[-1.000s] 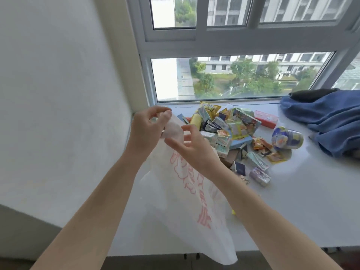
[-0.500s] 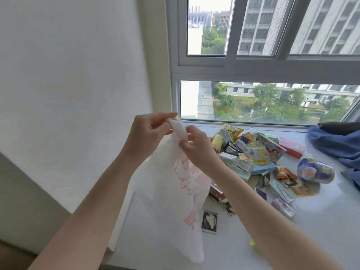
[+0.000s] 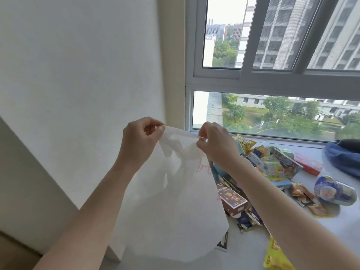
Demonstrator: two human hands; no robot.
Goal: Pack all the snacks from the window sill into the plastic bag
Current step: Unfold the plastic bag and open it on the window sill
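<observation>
A thin, limp plastic bag (image 3: 171,207) is pinched at its rim by the fingers of the left hand (image 3: 139,141) and right hand (image 3: 214,145). It is judged light and slippery, best held at that rim.

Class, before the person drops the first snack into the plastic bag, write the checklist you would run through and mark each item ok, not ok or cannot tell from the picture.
1. Both hands hold the bag: ok. The left hand and right hand each pinch the top edge of the plastic bag.
2. Bag mouth wide enough for a snack: not ok; the top is only stretched between the hands.
3. A hand free to pick up snacks: not ok.
4. Snacks close by: ok. The snack pile lies on the window sill beside the bag.
5. Bag free of holes: cannot tell.
6. Bag bottom supported by the sill: cannot tell.
</observation>
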